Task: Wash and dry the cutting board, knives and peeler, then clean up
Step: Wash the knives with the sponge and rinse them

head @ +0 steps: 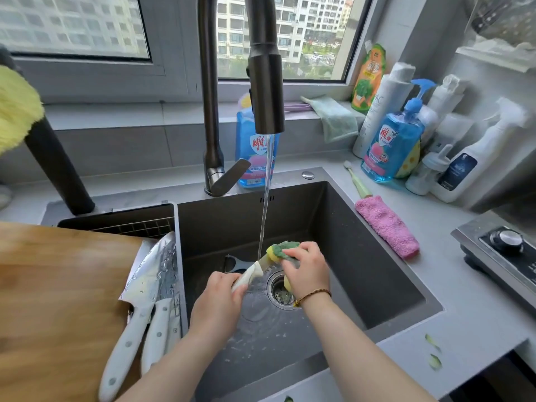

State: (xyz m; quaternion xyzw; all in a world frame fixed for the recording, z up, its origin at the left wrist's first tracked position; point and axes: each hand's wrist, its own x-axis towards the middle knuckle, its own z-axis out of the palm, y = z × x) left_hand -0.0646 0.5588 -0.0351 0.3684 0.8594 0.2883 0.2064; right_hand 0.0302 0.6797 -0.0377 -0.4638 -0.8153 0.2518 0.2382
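Over the dark sink (377,271), my left hand (217,303) grips the white handle of a small knife (249,274). Its blade points up and right under the running water (265,198). My right hand (304,271) presses a yellow and green sponge (280,250) around that blade, hiding most of it. A grey peeler (236,264) lies on the sink floor behind the knife. Two white-handled knives (145,314), one a broad cleaver, rest on the wooden cutting board (58,300) at the left.
The tall dark faucet (265,82) pours into the sink near the drain (280,290). Soap bottles (388,149) and sprays crowd the right back corner. A pink cloth brush (385,224) lies on the counter; a stove (504,256) sits far right. Green peel scraps (433,352) lie near the front edge.
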